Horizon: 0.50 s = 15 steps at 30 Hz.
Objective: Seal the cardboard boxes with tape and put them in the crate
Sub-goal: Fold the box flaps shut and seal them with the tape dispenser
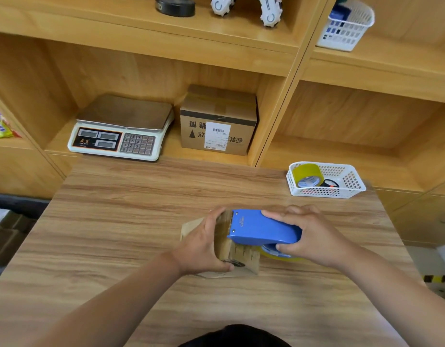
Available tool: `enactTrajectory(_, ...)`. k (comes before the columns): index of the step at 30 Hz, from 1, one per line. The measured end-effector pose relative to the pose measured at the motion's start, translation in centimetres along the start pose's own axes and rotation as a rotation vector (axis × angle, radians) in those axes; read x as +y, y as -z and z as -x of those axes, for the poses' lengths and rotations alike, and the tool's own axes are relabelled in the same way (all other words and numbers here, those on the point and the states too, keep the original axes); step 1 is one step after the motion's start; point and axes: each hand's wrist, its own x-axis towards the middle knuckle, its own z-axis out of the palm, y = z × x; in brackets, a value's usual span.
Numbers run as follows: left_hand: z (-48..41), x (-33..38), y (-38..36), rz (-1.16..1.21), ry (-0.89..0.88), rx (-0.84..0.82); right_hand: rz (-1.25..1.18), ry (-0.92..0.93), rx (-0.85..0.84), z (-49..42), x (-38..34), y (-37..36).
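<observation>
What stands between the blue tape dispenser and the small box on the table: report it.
Nothing visible. The right hand grips the tape dispenser, whose front end rests on the small cardboard box, and the left hand holds that box on the table. No crate is in view.

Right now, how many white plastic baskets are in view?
2. One basket sits on the table at its far right, holding a yellow tape roll; the other basket stands on the upper right shelf. More may be out of frame.
</observation>
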Motion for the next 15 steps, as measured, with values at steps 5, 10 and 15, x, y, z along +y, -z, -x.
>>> enactTrajectory(5,2.0,-1.4,1.4,0.045,0.055,-0.008,0.036,0.054,-0.004,-1.3,-2.7,-0.9)
enactTrajectory(10,3.3,-1.3,3.1,0.287,0.113,0.039,0.145,0.138,0.009,-3.4,-5.7,-1.6)
enactTrajectory(15,3.8,-2.2,4.2,0.405,0.113,0.121,0.196,0.149,-0.042,-4.3,-7.3,-1.6)
